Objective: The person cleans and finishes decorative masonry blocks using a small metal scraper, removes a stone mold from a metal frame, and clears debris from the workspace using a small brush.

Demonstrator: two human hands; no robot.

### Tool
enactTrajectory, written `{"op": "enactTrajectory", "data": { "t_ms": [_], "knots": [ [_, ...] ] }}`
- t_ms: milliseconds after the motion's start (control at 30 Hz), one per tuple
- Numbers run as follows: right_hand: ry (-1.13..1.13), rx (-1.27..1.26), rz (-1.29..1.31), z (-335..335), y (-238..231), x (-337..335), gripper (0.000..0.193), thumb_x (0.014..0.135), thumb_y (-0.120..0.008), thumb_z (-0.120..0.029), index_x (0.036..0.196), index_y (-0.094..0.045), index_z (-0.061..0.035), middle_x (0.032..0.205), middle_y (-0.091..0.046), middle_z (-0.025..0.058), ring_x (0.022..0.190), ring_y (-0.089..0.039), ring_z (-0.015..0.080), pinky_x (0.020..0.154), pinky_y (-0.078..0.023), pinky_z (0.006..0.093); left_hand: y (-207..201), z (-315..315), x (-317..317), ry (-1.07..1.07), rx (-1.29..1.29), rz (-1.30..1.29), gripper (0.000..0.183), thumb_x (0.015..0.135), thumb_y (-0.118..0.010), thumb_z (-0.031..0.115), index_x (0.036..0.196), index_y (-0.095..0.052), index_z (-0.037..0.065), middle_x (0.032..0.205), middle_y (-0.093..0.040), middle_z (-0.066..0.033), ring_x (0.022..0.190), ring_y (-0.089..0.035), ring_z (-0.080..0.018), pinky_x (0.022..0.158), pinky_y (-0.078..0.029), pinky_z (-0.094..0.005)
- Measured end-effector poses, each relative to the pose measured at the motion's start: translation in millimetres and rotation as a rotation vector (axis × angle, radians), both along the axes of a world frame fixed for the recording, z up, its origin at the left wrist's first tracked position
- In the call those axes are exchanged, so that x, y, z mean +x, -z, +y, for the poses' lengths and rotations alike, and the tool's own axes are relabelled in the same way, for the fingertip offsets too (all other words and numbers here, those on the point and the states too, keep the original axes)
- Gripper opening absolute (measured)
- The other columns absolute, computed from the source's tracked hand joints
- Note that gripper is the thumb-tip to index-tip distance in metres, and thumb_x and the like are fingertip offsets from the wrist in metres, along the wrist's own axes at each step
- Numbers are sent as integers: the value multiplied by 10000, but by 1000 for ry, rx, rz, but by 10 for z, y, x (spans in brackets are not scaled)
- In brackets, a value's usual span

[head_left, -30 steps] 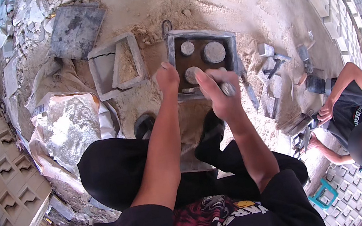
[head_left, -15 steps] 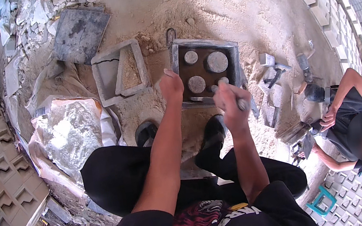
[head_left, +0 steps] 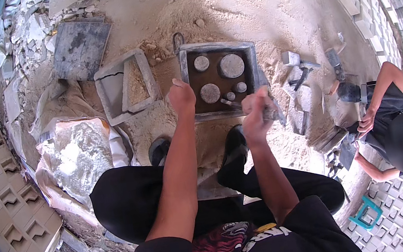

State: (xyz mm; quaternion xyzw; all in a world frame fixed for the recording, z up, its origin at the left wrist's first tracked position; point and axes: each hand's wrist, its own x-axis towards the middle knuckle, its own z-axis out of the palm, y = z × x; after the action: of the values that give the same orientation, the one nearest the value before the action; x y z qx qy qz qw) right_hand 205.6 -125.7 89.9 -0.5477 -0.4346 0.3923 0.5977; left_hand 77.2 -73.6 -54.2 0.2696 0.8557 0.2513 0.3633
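Observation:
My left hand (head_left: 182, 96) is closed in a fist beside the left wall of a grey rectangular mould box (head_left: 217, 45). Its fingers curl under, hiding anything inside them. My right hand (head_left: 256, 114) is closed round a slim grey tool at the box's near right corner; the tool's tip (head_left: 226, 101) shows inside the box, but its kind is unclear. Round grey discs stand on the brown floor of the box: a large one (head_left: 231, 66), a middle-sized one (head_left: 210, 93) and several smaller ones. A metal loop (head_left: 178, 40) stands at the far left corner.
Left of the box lies a cracked grey frame (head_left: 151, 76), with a dark square slab (head_left: 81, 49) behind it. An open sack of white powder (head_left: 79, 153) stands near my left knee. Hand tools (head_left: 303, 70) lie at the right. Another person (head_left: 390, 117) works there, near a teal stool (head_left: 367, 213).
My view has shifted slightly. The tool's tip has moved right and away from me inside the box, and my right hand has shifted rightward relative to it. My left hand stays beside the box.

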Motion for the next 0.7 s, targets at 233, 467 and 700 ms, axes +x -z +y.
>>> {"op": "enactTrajectory", "data": {
  "t_ms": [233, 467, 700],
  "knots": [
    [81, 232, -300, 171, 163, 20, 337, 986, -489, -217, 693, -393, -81, 572, -416, -8, 525, -384, 61, 471, -287, 229, 8, -14, 17, 3, 6, 51, 607, 961, -260, 355, 840, -667, -80, 882, -632, -315, 886, -602, -480, 833, -449, -537],
    [140, 249, 1, 491, 86, -41, 344, 992, -485, -229, 701, -427, -54, 596, -433, -10, 566, -421, 68, 506, -341, 246, -14, -34, 29, 31, -16, 38, 605, 958, -265, 357, 852, -667, -83, 904, -633, -315, 899, -602, -478, 847, -447, -538],
    [-58, 265, -275, 962, 8, -147, 360, 1007, -421, -296, 747, -464, -50, 631, -490, 12, 591, -444, 81, 564, -380, 223, -148, -33, -8, -2, -16, 16, 588, 959, -266, 355, 876, -665, -69, 916, -629, -317, 901, -594, -487, 842, -445, -541]
  ]
}}
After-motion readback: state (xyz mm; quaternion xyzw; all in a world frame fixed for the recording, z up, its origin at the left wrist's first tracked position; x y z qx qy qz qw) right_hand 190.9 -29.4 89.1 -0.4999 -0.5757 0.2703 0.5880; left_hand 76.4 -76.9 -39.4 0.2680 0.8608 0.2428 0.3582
